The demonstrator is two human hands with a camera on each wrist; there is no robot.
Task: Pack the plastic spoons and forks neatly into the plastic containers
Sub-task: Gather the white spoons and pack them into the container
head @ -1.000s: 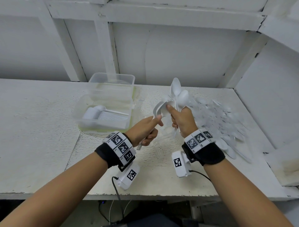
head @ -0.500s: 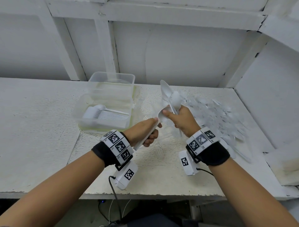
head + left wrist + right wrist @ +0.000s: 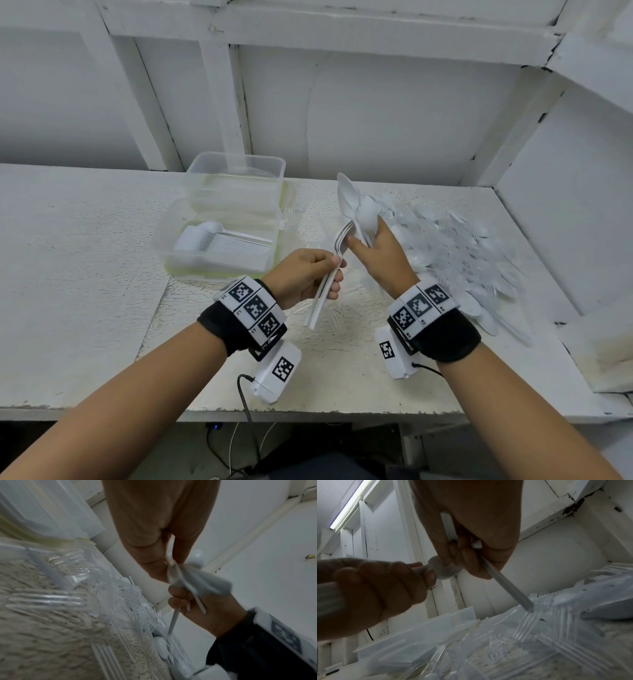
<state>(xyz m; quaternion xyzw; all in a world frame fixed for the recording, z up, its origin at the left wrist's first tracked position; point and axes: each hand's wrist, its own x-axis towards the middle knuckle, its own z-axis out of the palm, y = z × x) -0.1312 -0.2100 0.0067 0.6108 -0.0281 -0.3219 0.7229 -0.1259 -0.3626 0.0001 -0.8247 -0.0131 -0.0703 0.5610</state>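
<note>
L hand (image 3: pixel 305 274) grips spoons (image 3: pixel 323 298); R-wrist view only: ceiling light (image 3: pixel 346 507)

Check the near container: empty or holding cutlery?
Partly filled. The near container holds a neat row of white spoons lying flat, handles aligned; space remains above them. No lid is on it.

The spoons (image 3: pixel 356 209) and forks (image 3: pixel 337 246) are white, the containers (image 3: pixel 236 178) clear with a yellow-green tint at the base. The wristbands (image 3: pixel 442 329) are black with black-and-white square-patterned tags; the tabletop (image 3: pixel 68 257) is white.
</note>
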